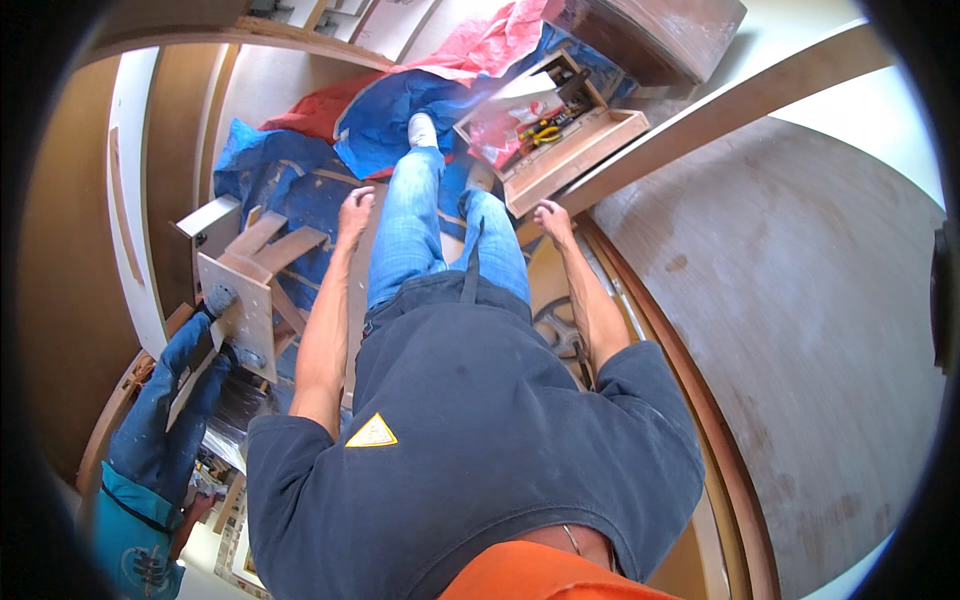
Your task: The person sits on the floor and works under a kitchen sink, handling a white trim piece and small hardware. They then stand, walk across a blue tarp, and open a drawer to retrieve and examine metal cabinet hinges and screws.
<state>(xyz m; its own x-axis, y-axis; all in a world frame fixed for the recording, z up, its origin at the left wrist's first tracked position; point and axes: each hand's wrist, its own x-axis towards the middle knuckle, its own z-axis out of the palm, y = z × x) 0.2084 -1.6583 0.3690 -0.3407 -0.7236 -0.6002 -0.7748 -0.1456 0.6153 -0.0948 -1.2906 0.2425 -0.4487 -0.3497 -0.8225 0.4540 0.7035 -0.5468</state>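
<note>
My left hand [356, 212] hangs beside my left leg, fingers loosely bent and apart, holding nothing visible. My right hand [550, 218] is open beside my right thigh, near the edge of a long board [725, 95]. In front of me on the right sits an open wooden box [570, 160] with yellow-handled tools [545, 130] and red plastic inside. My left foot in a white shoe [422, 130] is on a rumpled blue tarp [380, 110], beside a red sheet [470, 40].
A co-worker in a teal top [135, 530] and jeans is at lower left, beside a wooden assembly [235, 310]. Brown panels [100, 200] line the left side. A large grey-brown panel [760, 330] fills the right. A wooden cabinet [650, 35] stands at the back.
</note>
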